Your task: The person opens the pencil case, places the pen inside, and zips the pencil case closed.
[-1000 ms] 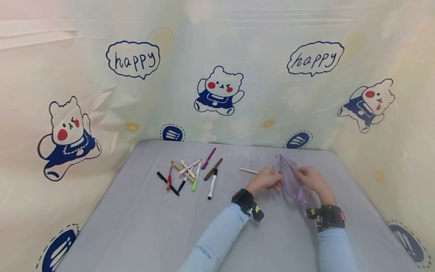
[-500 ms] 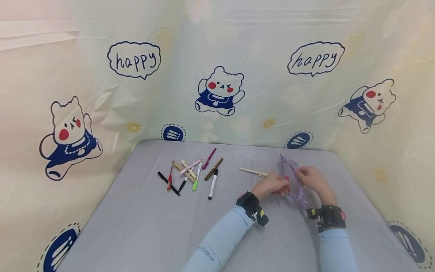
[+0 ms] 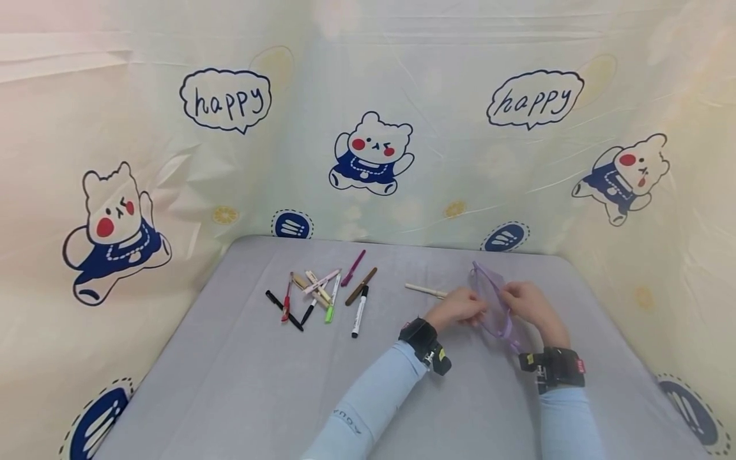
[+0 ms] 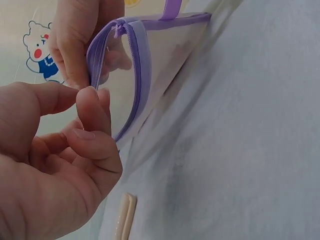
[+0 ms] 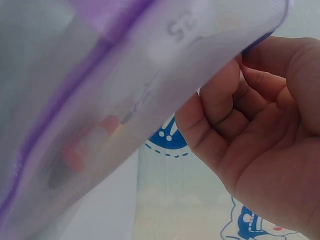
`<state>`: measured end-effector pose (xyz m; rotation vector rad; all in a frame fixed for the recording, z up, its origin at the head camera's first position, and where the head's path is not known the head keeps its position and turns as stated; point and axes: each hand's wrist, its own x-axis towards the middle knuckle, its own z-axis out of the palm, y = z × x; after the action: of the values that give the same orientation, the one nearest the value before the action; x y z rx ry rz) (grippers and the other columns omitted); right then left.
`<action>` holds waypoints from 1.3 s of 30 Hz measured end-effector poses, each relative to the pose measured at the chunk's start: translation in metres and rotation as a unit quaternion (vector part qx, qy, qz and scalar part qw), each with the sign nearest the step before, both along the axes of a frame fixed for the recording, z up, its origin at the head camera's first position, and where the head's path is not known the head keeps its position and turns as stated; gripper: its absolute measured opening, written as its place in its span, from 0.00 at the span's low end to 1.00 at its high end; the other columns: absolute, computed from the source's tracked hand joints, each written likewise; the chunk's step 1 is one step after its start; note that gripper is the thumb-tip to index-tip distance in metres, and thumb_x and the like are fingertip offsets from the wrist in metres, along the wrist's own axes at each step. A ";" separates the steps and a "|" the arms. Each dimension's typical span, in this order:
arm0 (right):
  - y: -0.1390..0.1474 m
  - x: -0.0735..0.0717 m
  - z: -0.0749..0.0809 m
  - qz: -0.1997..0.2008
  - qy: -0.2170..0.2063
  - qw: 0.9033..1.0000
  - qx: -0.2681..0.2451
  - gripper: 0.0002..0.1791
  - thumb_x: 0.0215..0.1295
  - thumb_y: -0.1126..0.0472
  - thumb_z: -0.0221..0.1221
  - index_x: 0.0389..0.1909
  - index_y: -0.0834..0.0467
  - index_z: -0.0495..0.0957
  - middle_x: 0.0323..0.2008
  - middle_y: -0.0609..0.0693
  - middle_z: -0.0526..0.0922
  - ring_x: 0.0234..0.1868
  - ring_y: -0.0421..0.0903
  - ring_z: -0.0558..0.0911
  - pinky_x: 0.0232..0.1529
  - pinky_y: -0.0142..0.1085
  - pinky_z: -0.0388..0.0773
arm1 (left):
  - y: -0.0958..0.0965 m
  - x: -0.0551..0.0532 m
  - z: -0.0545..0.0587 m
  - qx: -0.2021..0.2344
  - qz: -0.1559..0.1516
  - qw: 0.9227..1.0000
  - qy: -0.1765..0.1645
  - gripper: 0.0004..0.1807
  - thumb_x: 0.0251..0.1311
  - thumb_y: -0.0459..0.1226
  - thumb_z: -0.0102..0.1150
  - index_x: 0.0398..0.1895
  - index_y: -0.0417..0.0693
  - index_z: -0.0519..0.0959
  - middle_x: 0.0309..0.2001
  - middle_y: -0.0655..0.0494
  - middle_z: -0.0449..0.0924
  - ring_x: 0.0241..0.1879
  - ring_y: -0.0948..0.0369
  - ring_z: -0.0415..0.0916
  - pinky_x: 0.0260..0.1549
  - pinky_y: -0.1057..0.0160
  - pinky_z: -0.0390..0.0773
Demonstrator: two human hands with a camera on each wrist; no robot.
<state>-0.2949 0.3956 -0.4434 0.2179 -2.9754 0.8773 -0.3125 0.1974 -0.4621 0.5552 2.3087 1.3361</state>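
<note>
A see-through pouch (image 3: 493,291) with purple edging and a zip stands on its side at the right of the table, its mouth parted. My right hand (image 3: 528,305) pinches its right edge between thumb and fingers. On the other side, my left hand (image 3: 459,305) has thumb and index fingertip together at the rim of the mouth, pinching it; the other fingers are curled. Through the pouch wall in the right wrist view, a blurred red-and-white pen (image 5: 90,142) shows inside. A cream pen (image 3: 424,291) lies just left of the left hand.
A loose pile of pens holds a red pen (image 3: 286,303), a black pen (image 3: 276,300) and a green-capped marker (image 3: 331,306). Beside it lie a purple pen (image 3: 353,267), a brown pen (image 3: 361,285) and a black-capped white marker (image 3: 360,313). A printed curtain (image 3: 437,160) surrounds the grey table (image 3: 259,383).
My left hand moved right to the pouch with a red pen, which passed into the mouth and left the fingers. The hand then drew back slightly to the rim. My right hand stayed put.
</note>
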 end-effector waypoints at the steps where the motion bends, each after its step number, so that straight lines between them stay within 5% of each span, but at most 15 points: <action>1: 0.000 0.000 0.000 -0.001 0.000 1.000 -0.002 0.12 0.70 0.62 0.52 0.34 0.66 0.80 0.22 0.52 0.81 0.23 0.42 0.77 0.26 0.35 0.73 | -0.001 -0.002 0.000 -0.005 -0.004 1.000 0.008 0.15 0.68 0.44 0.55 0.31 0.44 0.84 0.19 0.57 0.80 0.22 0.59 0.77 0.21 0.68 0.71; 10: -0.001 0.004 0.005 -0.006 -0.015 1.000 -0.009 0.12 0.71 0.62 0.52 0.38 0.68 0.80 0.24 0.52 0.81 0.25 0.44 0.79 0.28 0.36 0.75 | -0.017 -0.019 -0.001 -0.027 -0.033 0.996 0.074 0.08 0.65 0.39 0.55 0.32 0.48 0.82 0.27 0.60 0.82 0.26 0.65 0.79 0.26 0.69 0.78; 15: -0.005 0.003 0.007 -0.001 -0.007 1.000 -0.003 0.11 0.70 0.62 0.53 0.35 0.66 0.79 0.23 0.52 0.80 0.24 0.43 0.77 0.27 0.35 0.74 | -0.028 -0.024 0.002 -0.090 -0.032 0.987 0.132 0.05 0.64 0.38 0.56 0.35 0.48 0.80 0.29 0.60 0.80 0.26 0.66 0.76 0.25 0.70 0.74; 22: -0.004 0.003 0.006 0.001 0.003 1.000 0.001 0.11 0.70 0.62 0.53 0.30 0.64 0.79 0.21 0.51 0.80 0.22 0.42 0.76 0.25 0.34 0.73 | -0.038 -0.031 0.006 -0.200 -0.042 0.955 0.217 0.06 0.67 0.40 0.55 0.36 0.48 0.78 0.27 0.60 0.76 0.25 0.65 0.71 0.23 0.70 0.70; 32: 0.000 0.003 0.003 0.004 0.004 1.000 0.003 0.11 0.70 0.63 0.53 0.32 0.65 0.79 0.21 0.51 0.79 0.23 0.43 0.76 0.26 0.34 0.73 | -0.047 -0.051 -0.010 -0.326 -0.011 0.893 0.310 0.07 0.61 0.40 0.60 0.40 0.50 0.77 0.37 0.53 0.76 0.37 0.57 0.72 0.32 0.59 0.75; 39: -0.002 0.004 0.004 0.003 0.001 1.000 0.007 0.11 0.70 0.62 0.53 0.33 0.65 0.80 0.22 0.51 0.80 0.23 0.43 0.76 0.26 0.35 0.73 | -0.052 -0.057 -0.020 -0.366 -0.012 0.873 0.322 0.08 0.63 0.41 0.59 0.43 0.50 0.80 0.40 0.52 0.78 0.40 0.56 0.73 0.39 0.57 0.77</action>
<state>-0.2913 0.3938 -0.4392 0.2270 -2.9812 0.8551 -0.3693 0.1457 -0.4816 0.8299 3.0418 0.1532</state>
